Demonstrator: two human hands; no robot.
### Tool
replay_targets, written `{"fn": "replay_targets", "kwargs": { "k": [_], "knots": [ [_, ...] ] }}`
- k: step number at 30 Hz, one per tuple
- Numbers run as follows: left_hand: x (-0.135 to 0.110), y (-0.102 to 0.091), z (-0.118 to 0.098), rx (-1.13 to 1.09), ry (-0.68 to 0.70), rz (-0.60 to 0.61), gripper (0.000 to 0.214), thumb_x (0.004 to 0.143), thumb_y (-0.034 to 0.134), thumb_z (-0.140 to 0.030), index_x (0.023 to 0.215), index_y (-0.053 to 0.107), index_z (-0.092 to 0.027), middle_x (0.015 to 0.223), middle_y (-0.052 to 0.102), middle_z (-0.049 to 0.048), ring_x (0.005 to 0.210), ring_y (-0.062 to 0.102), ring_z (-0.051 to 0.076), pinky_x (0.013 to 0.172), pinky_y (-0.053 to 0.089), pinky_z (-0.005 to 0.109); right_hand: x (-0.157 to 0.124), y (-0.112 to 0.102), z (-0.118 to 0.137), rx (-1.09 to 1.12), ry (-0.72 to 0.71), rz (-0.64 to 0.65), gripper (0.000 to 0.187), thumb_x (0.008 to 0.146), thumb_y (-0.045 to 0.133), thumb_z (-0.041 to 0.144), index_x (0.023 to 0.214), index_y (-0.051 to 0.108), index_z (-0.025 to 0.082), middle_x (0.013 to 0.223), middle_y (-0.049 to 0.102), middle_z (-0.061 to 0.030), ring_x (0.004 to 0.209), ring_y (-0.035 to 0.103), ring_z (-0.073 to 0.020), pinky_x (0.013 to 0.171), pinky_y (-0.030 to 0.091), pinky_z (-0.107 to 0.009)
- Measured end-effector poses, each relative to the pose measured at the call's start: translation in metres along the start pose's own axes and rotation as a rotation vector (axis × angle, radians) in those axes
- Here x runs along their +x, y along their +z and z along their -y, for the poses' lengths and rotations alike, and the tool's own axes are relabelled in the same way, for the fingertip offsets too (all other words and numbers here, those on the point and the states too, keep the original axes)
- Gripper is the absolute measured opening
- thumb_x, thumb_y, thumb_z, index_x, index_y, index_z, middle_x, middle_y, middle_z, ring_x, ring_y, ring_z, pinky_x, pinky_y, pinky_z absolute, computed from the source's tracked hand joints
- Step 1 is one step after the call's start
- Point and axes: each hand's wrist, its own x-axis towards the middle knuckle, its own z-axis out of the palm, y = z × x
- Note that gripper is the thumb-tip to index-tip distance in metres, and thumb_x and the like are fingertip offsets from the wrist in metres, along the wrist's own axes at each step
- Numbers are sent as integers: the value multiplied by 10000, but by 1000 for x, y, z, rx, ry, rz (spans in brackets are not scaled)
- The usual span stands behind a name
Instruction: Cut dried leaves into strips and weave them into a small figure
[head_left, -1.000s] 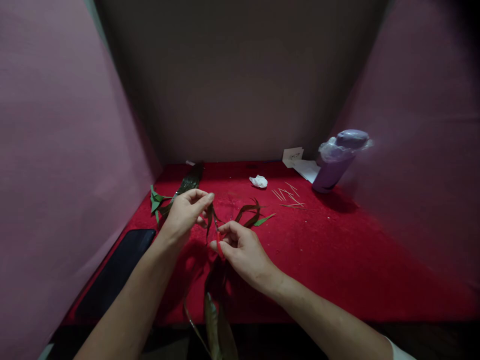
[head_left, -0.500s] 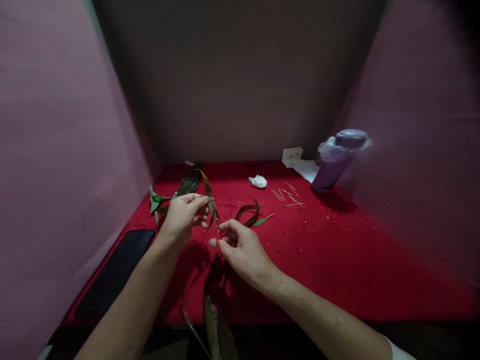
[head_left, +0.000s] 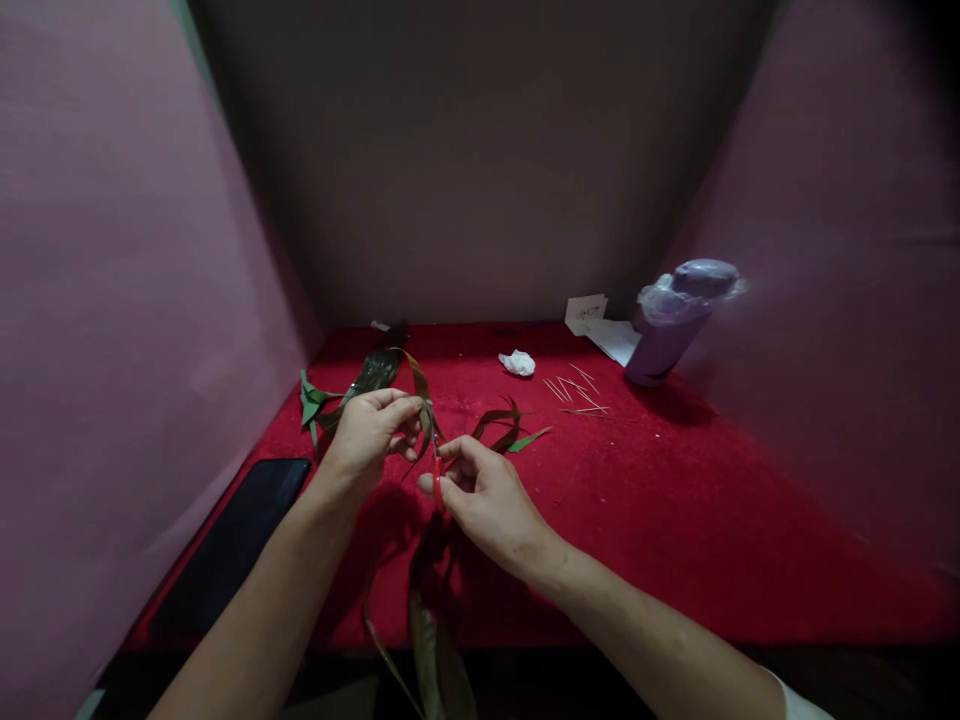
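My left hand (head_left: 377,428) pinches a long brownish-green leaf (head_left: 420,378) between thumb and fingertips, above the red cloth. In my right hand (head_left: 484,490) is a small pair of scissors with red handles (head_left: 438,478), their blades pointing away from me and up to the leaf beside my left fingertips. Whether the blades are apart is too small to tell. Below my hands, more long leaves (head_left: 425,645) hang over the front edge of the table. Dark, curled leaf strips (head_left: 504,420) and a green leaf tip (head_left: 529,440) lie just beyond my right hand.
A dark phone-like slab (head_left: 232,545) lies at the left. Behind my left hand are a dark leaf bundle (head_left: 377,368) and green leaf pieces (head_left: 310,400). Farther back are crumpled white tissue (head_left: 517,363), several thin sticks (head_left: 574,386), white papers (head_left: 611,340) and a tilted purple container (head_left: 666,340).
The scissors and both hands stay nearly in place, with only a slight shift in view. The strip of leaf at my left fingertips has moved a little.
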Motion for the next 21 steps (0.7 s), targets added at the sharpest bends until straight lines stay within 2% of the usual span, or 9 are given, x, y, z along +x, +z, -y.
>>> {"fn": "replay_targets", "kwargs": {
  "k": [21],
  "knots": [
    [-1, 0, 6, 43, -24, 75, 134, 659, 632, -205, 562, 563, -143, 484, 518, -30, 407, 469, 86, 346, 393, 195, 6, -2, -3, 9, -1, 11, 162, 772, 599, 300, 891, 554, 201, 630, 542, 36, 537, 451, -83, 519, 354, -205]
  ]
}}
